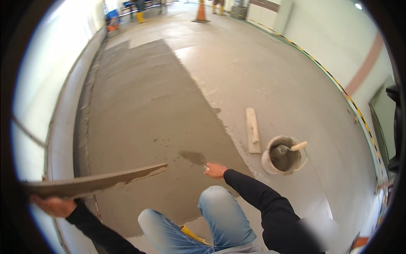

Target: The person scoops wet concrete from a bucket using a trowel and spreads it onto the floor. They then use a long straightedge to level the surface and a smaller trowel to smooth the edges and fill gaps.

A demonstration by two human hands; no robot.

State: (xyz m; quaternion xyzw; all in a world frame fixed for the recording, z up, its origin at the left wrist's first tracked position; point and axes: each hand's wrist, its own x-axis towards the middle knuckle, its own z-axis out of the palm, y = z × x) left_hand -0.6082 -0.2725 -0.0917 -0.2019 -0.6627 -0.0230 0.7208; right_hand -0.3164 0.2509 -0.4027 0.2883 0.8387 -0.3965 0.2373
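Your left hand (pixel 54 206) seems, at the dim edge, to grip the board (pixel 114 181); your right hand (pixel 217 170) holds the trowel (pixel 193 157): skim the mortar (pixel 139 114) lightly.

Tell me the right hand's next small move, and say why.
Probably a light sweep of the trowel over the dark specks: the right hand holds it close to them, and they stand out on the fairly smooth grey layer. Meanwhile the left hand has the long board.
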